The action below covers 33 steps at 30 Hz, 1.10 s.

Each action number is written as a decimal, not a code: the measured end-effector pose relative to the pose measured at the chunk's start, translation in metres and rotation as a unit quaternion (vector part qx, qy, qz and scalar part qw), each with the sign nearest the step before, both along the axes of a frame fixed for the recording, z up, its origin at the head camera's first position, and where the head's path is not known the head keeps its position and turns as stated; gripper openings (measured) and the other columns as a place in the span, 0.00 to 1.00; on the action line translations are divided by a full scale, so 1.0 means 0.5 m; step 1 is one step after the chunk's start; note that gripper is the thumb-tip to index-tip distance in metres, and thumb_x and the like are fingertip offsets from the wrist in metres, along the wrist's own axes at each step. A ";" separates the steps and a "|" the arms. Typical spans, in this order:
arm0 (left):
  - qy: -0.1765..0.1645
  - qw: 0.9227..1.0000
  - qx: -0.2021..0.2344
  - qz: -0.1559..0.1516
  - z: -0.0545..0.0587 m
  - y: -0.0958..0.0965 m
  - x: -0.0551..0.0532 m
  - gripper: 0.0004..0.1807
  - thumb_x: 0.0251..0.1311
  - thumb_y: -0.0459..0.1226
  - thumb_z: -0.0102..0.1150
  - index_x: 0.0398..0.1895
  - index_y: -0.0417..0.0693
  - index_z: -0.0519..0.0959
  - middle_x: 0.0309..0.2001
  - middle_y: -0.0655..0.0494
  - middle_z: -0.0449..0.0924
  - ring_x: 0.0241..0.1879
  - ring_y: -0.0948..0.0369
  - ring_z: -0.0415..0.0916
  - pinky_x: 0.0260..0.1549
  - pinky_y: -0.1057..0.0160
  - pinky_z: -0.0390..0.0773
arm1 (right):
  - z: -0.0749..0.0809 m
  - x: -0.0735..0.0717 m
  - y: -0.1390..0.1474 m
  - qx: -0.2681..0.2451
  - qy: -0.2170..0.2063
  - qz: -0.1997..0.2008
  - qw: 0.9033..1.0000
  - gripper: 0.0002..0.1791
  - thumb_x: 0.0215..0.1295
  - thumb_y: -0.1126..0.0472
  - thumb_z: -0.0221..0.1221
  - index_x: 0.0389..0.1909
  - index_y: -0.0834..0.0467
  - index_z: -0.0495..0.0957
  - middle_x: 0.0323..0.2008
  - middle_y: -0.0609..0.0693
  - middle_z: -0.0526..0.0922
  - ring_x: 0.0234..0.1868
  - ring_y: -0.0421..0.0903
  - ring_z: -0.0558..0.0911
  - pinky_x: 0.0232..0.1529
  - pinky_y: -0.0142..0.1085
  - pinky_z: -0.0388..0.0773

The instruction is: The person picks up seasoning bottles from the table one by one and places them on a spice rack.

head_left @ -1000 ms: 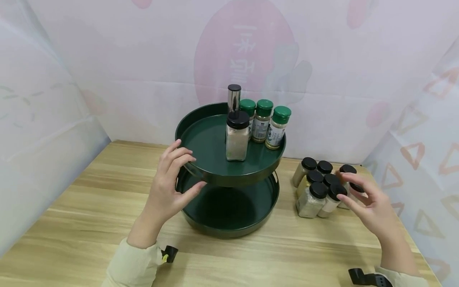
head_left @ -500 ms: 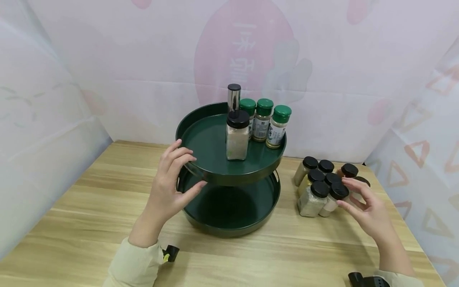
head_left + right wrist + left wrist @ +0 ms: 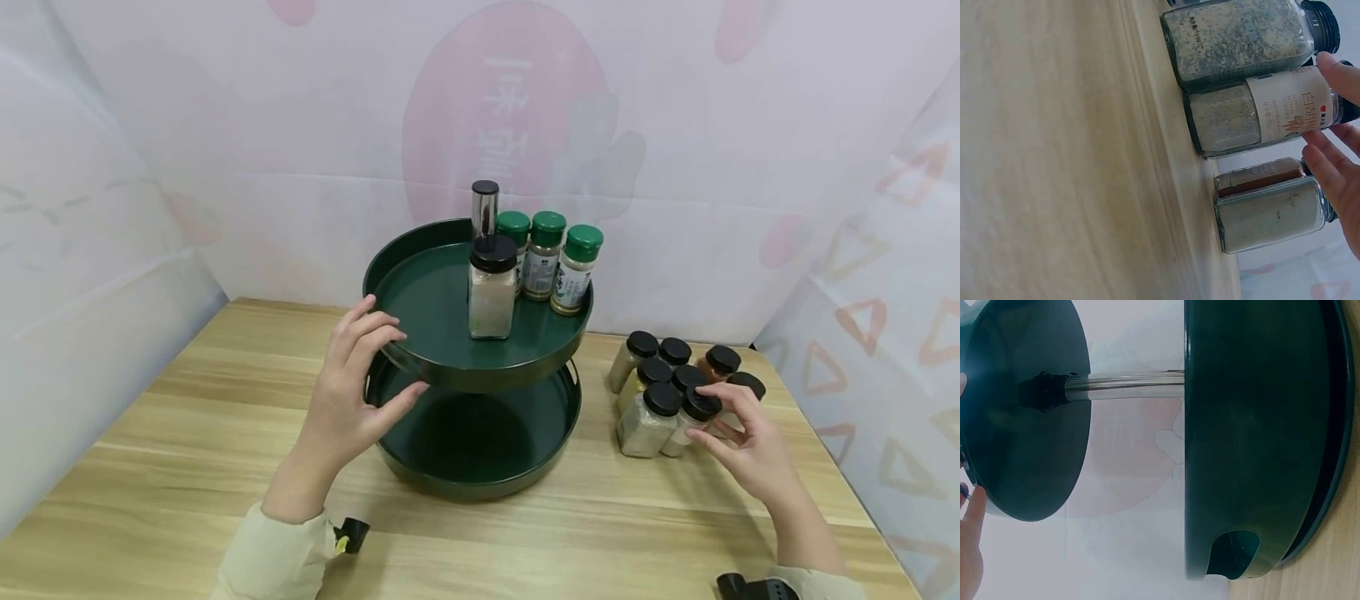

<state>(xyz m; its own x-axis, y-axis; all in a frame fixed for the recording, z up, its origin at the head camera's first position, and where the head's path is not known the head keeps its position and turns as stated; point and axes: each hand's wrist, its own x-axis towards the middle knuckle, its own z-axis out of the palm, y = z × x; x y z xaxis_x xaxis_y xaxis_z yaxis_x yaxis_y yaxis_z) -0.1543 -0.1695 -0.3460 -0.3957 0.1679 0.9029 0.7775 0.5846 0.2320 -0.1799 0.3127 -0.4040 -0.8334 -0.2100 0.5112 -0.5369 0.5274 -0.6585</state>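
A dark green two-tier turntable rack [image 3: 480, 492] stands mid-table. My left hand [image 3: 341, 392] holds its upper tray [image 3: 427, 312] at the near left rim, fingers over the edge and thumb below; in the left wrist view that thumb [image 3: 974, 519] meets the tray's underside. On the right, my right hand [image 3: 750, 442] has thumb and fingers on either side of a square glass spice jar [image 3: 1291, 106] with a white label and black cap. The jar stands on the table beside another jar of pale flakes [image 3: 1241, 44]. The fingertips are up near its cap.
On the upper tray stand a black-capped jar [image 3: 491, 300], a metallic cylinder [image 3: 485, 208] and green-capped shakers [image 3: 573, 275]. Several black-capped jars [image 3: 645, 425] cluster on the wooden table [image 3: 187, 467] at right. A printed cloth backdrop [image 3: 300, 233] rises behind.
My right hand has moved left and closed in on the white-labelled spice jar, from hovering over the right jars. The left hand keeps its place on the upper tray.
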 end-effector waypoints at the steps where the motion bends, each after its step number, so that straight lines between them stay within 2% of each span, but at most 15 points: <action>1: 0.001 1.000 0.000 0.000 0.000 0.000 0.000 0.29 0.65 0.53 0.60 0.50 0.33 0.75 0.54 0.38 0.76 0.67 0.34 0.62 0.76 0.56 0.59 | 0.000 -0.001 -0.001 0.002 0.000 0.001 1.000 0.33 0.47 0.83 0.67 0.57 0.68 0.73 0.54 0.35 0.68 0.49 0.28 0.73 0.52 0.13 0.73; 7: 0.006 1.000 -0.001 0.000 0.002 -0.001 0.000 0.29 0.66 0.53 0.59 0.50 0.33 0.76 0.54 0.38 0.76 0.67 0.34 0.63 0.76 0.55 0.59 | -0.010 -0.004 -0.002 0.007 -0.010 0.019 1.000 0.37 0.46 0.85 0.67 0.60 0.69 0.66 0.53 0.33 0.68 0.48 0.22 0.75 0.48 0.15 0.77; 16: 0.006 1.000 0.001 -0.003 0.003 -0.001 -0.001 0.29 0.65 0.53 0.60 0.50 0.33 0.76 0.54 0.38 0.76 0.67 0.33 0.62 0.75 0.55 0.60 | -0.017 -0.007 -0.007 0.016 -0.004 0.037 0.999 0.39 0.46 0.86 0.65 0.59 0.70 0.60 0.58 0.34 0.63 0.57 0.19 0.69 0.45 0.15 0.77; 33: 0.006 1.000 0.003 -0.004 0.000 0.001 -0.002 0.29 0.65 0.53 0.60 0.50 0.33 0.76 0.54 0.39 0.76 0.67 0.34 0.63 0.75 0.56 0.60 | -0.017 -0.005 -0.003 0.012 0.000 0.034 0.999 0.38 0.45 0.86 0.66 0.58 0.71 0.62 0.59 0.34 0.63 0.53 0.21 0.71 0.40 0.17 0.80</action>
<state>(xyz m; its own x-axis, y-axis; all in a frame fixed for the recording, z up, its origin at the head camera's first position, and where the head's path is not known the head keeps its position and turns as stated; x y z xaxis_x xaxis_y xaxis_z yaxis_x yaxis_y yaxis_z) -0.1555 -0.1690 -0.3460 -0.3837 0.1659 0.9084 0.7851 0.5766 0.2263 -0.1822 0.3113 -0.4122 -0.8171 -0.2789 0.5045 -0.5716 0.5058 -0.6461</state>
